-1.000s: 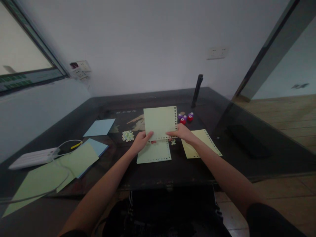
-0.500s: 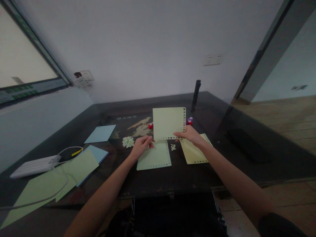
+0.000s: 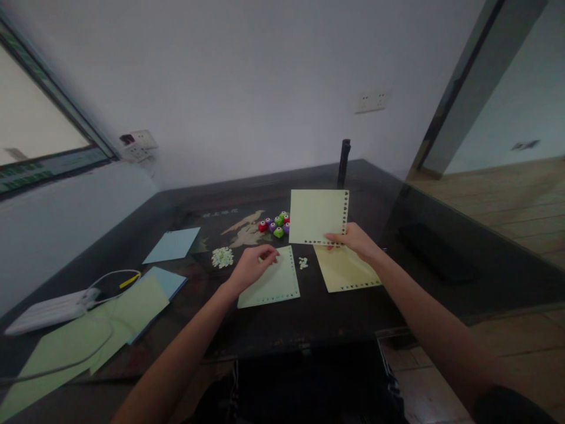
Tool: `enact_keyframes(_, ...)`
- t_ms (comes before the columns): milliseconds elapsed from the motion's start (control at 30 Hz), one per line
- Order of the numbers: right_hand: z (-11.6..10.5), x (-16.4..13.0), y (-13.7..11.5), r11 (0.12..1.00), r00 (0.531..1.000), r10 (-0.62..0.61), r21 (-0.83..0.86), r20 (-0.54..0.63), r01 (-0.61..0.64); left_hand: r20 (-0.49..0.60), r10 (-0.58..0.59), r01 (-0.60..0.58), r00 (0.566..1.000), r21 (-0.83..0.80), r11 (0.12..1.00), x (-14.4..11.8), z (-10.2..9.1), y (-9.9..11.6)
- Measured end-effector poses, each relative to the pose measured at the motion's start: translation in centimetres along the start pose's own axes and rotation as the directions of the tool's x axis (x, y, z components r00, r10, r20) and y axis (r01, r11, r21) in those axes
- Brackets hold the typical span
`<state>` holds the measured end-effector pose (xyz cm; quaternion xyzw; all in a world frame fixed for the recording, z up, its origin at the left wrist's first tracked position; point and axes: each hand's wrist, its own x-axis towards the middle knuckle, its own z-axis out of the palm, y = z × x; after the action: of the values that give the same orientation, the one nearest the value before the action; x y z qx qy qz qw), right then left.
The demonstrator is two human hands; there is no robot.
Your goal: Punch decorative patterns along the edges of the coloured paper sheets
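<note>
My right hand point(image 3: 355, 240) grips a pale yellow-green sheet of paper point(image 3: 318, 215) by its lower right corner, thumb on the near face. Punched shapes run along the sheet's right and lower edges. Below it lies a yellow sheet point(image 3: 348, 274) with similar punched edges, partly hidden by my right hand and forearm. My left hand point(image 3: 256, 265) hovers over a light green punched sheet point(image 3: 276, 282) on the table, its fingers loosely bent and nothing visible in them. Small paper bits point(image 3: 303, 263) lie between the two lower sheets, and a larger pile of paper bits point(image 3: 222, 257) is left of my left hand.
Red, purple and green round eyed objects point(image 3: 277, 224) cluster behind the sheets. Blue paper point(image 3: 172, 244), green paper point(image 3: 66, 347) and a white power strip point(image 3: 48, 312) with a cable are at left. A black upright object point(image 3: 344, 164) stands at the back; a dark flat object point(image 3: 436, 253) lies right.
My right hand has carried the held sheet rightward, uncovering more of the colourful round objects. My left hand is now farther from that sheet. The view has shifted slightly.
</note>
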<state>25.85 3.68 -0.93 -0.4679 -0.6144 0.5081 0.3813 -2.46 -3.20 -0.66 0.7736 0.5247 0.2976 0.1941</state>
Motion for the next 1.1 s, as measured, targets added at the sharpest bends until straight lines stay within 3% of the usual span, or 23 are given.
enact_keyframes(200,-0.2,0.3,0.6,0.999,0.999,0.025,0.023,-0.023,-0.025,-0.117,-0.021,0.030,0.993,0.077,0.997,3.3,0.0,-1.6)
enact_keyframes(433,-0.3,0.4,0.7,1.000,0.997,0.027,0.013,-0.068,-0.027,-0.317,-0.127,0.154,0.940,0.060,0.986,8.1,1.3,-5.4)
enact_keyframes(700,-0.6,0.3,0.6,1.000,0.995,-0.011,0.000,-0.102,0.011,-0.417,-0.094,0.169,0.904,0.146,0.975,9.7,2.5,-7.6)
enact_keyframes(800,-0.6,0.4,0.7,1.000,0.994,-0.003,0.014,-0.111,0.005,-0.398,-0.061,0.145,0.915,0.184,0.972,9.3,2.8,-8.1)
enact_keyframes(967,-0.5,0.5,0.8,1.000,0.993,0.008,0.003,-0.115,-0.008,-0.256,0.061,0.032,0.965,0.342,0.939,8.7,3.6,-8.2)
enact_keyframes(1100,-0.5,0.5,0.8,1.000,0.995,-0.011,-0.012,-0.102,0.010,-0.187,0.077,0.013,0.979,0.435,0.900,8.6,3.7,-8.3)
